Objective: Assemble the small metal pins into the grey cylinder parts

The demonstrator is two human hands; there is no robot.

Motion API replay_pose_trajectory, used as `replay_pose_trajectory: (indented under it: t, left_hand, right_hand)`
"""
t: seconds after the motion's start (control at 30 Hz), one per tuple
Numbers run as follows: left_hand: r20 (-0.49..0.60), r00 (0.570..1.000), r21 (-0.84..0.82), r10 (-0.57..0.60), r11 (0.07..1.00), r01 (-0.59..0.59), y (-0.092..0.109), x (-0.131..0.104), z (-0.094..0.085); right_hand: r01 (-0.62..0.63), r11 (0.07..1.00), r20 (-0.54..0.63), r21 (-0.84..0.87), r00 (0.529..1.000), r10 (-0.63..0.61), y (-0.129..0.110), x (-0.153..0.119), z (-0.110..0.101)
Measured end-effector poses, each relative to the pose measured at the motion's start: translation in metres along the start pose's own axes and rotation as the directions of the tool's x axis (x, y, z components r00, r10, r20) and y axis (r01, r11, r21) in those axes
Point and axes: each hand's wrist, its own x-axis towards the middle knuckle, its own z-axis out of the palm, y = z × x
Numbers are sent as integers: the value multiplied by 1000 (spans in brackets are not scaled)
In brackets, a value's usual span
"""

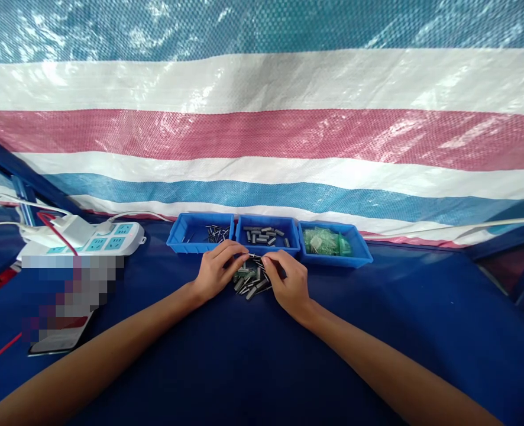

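Observation:
My left hand (220, 269) and my right hand (287, 280) face each other just in front of the blue bins. Both are closed in a pinch, with a thin metal pin (254, 256) stretched between their fingertips. Which end each hand grips is too small to make out. Below the fingers, on the blue table, lies a mixed pile (252, 285) of short grey cylinders, thin pins and some green pieces. The right fingers partly cover its edge.
Three blue bins stand in a row: pins in the left bin (191, 244), grey cylinders in the middle bin (268, 251), green bagged pieces in the right bin (359, 259). A white power strip (133, 236) with cables sits left. A striped tarp (262, 136) hangs behind the table (377, 313).

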Motion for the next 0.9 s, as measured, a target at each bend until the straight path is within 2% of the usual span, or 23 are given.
replay_pose_trajectory:
  t: [0.23, 0.53, 0.9]
  left_hand:
    - [0, 1000, -4, -8, 1000, 8, 0, 0, -1]
    - [-3, 1000, -21, -14, 1000, 13, 2, 1, -2]
    - [13, 1000, -30, -21, 999, 22, 2, 2, -2]
  right_hand:
    - [-34, 999, -27, 22, 999, 34, 0, -1, -1]
    - [-17, 999, -34, 32, 999, 19, -1, -1, -2]
    - [134, 990, -33, 44, 991, -132, 2, -1, -1]
